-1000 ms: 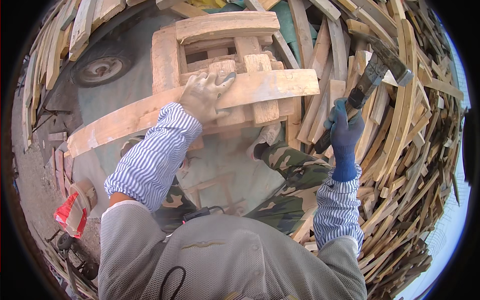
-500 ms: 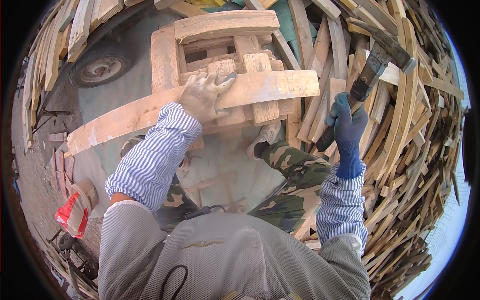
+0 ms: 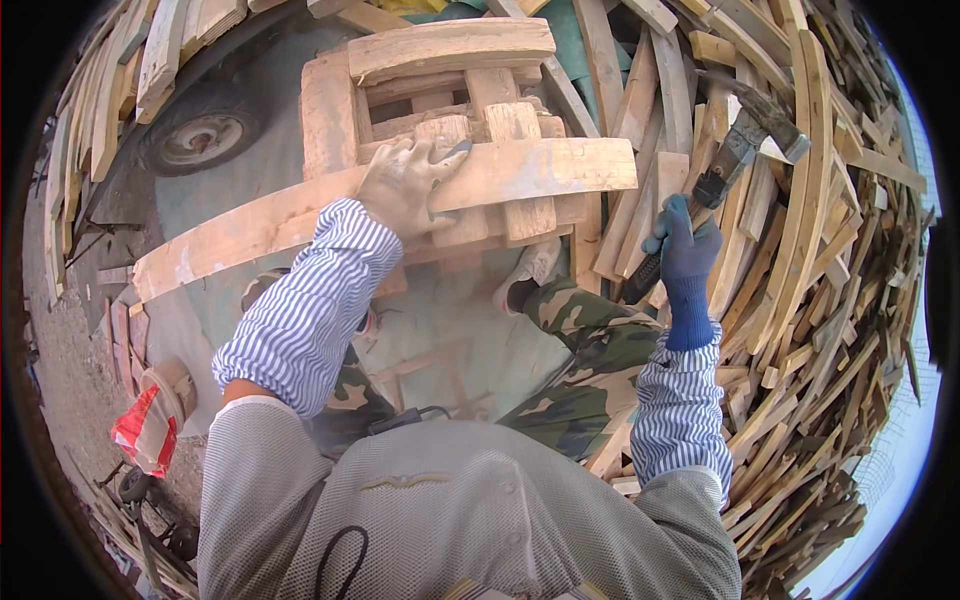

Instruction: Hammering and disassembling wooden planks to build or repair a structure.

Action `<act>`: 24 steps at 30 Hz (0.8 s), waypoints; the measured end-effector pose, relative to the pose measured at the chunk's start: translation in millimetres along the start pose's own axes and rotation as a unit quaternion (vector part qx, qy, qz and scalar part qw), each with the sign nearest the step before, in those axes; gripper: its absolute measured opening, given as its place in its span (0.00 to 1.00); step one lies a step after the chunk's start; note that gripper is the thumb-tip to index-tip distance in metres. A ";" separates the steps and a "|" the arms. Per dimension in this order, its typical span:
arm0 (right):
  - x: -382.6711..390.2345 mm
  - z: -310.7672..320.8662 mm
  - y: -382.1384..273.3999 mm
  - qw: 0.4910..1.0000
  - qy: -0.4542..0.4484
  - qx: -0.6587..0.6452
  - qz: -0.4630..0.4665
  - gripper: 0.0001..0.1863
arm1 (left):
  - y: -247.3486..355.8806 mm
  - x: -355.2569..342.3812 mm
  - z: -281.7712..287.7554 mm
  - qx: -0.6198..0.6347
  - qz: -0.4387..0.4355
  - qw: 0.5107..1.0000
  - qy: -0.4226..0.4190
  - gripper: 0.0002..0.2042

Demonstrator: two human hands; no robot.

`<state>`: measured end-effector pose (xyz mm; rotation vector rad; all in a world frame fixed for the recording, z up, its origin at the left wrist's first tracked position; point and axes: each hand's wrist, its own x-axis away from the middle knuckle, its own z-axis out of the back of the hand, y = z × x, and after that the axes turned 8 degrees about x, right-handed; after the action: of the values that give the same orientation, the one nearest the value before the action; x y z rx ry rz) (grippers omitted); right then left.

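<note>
Nearest to the body, the striped sleeves [image 3: 680, 400] run forward, the right one almost straight up and the left one slanting inward. The hammer [image 3: 738, 148] is raised at the right side, well apart from the plank [image 3: 560, 168]; it should be stiff and rather heavy, with most of the weight in its head, so the handle is the proper place to hold. There the right hand [image 3: 686, 248], in a blue glove, has its fingers clenched about the handle, whose dark end comes out below the fist, while the head points away and to the right. A little farther in front, the plank lies across the top of the stack [image 3: 330, 120], its long left part reaching out past the blocks. I would judge it moderately heavy, hard to bend and not fragile, its dry sawn face giving a good grip, although the edges may have splinters. It looks curved, but how much of this comes from the lens I cannot tell. The best hold seems to be across its width, over the blocks. Just there the left hand [image 3: 405, 190], in a pale glove, is laid palm down, grasping the plank, with fingers over the far edge and thumb by the near one. Behind are more blocks of the stack, then the wheel [image 3: 200, 140] at the left.
</note>
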<state>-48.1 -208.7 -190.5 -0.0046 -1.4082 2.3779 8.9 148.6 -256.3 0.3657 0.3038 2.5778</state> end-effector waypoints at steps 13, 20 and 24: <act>28.2 -14.1 -47.4 0.984 -0.032 -0.168 -0.054 0.14 | -53.8 -9.6 14.2 0.193 0.110 0.974 -0.033 0.50; 111.6 3.6 3.7 0.969 0.011 -0.226 -0.101 0.13 | 7.8 -1.7 62.8 -0.006 0.034 0.981 -0.192 0.40; 134.7 3.7 11.8 0.953 0.019 -0.261 -0.154 0.15 | 21.4 21.0 63.4 -0.042 0.052 0.977 -0.205 0.34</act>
<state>-177.6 -173.8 -173.7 0.0262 -1.8262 1.6976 1.6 150.6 -186.6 0.8836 0.0275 2.5261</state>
